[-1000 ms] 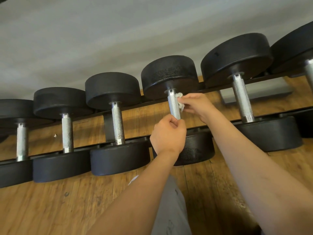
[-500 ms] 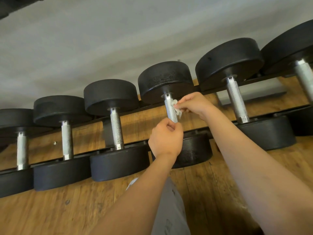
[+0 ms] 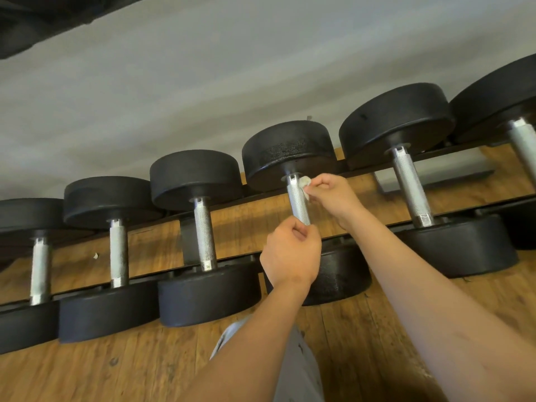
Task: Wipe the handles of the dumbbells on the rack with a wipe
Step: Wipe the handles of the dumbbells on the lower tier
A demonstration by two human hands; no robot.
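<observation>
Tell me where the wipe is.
Head view, right of centre: the wipe is pinched in the right hand against the top of the handle gripped by the left hand.

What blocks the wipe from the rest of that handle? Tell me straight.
The wipe, pinched by the right grip, touches the handle near the far weight. Only the left grip is in the way: it holds the handle's near end and covers that stretch.
</observation>
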